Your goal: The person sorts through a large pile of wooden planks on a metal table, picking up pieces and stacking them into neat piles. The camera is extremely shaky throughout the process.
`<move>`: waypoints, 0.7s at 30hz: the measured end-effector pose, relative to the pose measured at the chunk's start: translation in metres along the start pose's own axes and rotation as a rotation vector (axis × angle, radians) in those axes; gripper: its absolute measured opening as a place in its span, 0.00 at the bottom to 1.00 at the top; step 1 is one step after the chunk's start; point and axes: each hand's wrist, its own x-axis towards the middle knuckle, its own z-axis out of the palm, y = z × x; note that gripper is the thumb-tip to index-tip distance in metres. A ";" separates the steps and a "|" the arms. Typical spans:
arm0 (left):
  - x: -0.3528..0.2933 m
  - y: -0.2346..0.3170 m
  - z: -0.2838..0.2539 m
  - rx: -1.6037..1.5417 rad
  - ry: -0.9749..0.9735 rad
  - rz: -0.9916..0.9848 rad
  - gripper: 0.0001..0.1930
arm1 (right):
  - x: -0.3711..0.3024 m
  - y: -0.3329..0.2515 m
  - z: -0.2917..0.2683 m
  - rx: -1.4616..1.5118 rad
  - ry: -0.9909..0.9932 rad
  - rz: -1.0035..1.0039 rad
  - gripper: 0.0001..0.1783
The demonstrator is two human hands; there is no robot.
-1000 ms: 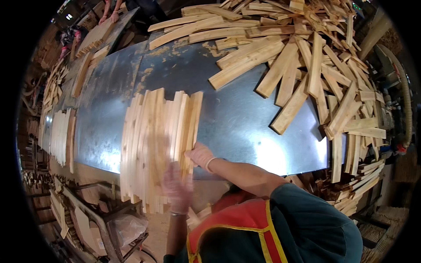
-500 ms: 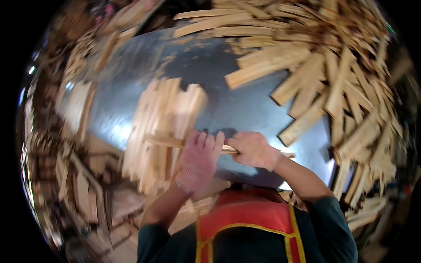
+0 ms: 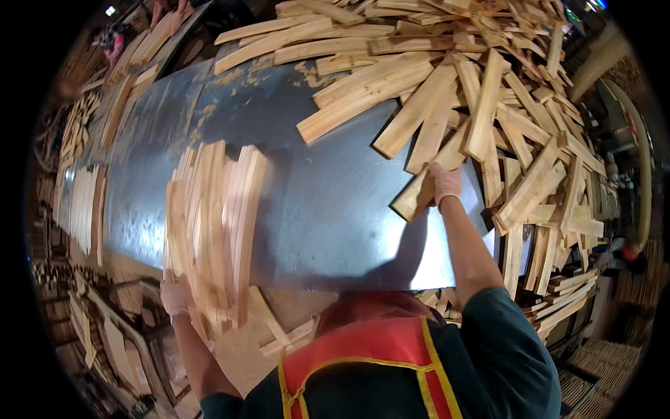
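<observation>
My left hand [image 3: 174, 297], in a pale knitted glove, is at the left side of a row of light wooden strips [image 3: 216, 230] near the table's front edge. Its partly hidden fingers close on the outermost wooden strip [image 3: 179, 241]. Out to the right, my gloved right hand [image 3: 445, 185] grips a wooden board [image 3: 417, 196] at the near edge of a large loose pile. That board's near end lies over the dark table, while other boards partly cover its far end.
The dark, shiny table [image 3: 314, 209] spans the middle. Loose curved boards [image 3: 481, 105] heap up along its far and right sides. More strips [image 3: 85, 209] stand at the far left. A co-worker's hands [image 3: 167, 12] show at the top left beside other boards.
My hands have parted from the wooden piece they held together. The left has moved left to the row of strips; the right has reached right and forward onto a board in the pile.
</observation>
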 end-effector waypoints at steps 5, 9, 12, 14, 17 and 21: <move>-0.037 0.035 0.020 -0.424 0.317 0.487 0.35 | -0.079 -0.068 0.020 0.686 -0.410 0.375 0.20; -0.136 0.157 0.001 -0.421 -0.010 0.918 0.42 | -0.219 -0.053 0.024 0.504 -0.334 0.311 0.25; -0.169 0.224 0.051 -0.354 -0.208 1.049 0.42 | -0.301 -0.091 0.022 -0.157 -0.475 0.177 0.27; -0.176 0.263 0.060 -0.426 -0.361 0.938 0.38 | -0.334 -0.084 0.024 -0.142 -0.694 -0.036 0.30; -0.171 0.296 0.081 -0.809 -0.625 0.546 0.21 | -0.314 -0.091 0.011 -0.421 -1.211 -0.030 0.33; -0.133 0.264 0.105 -0.900 -0.491 0.489 0.15 | -0.186 -0.078 -0.050 -0.711 -0.846 -0.475 0.29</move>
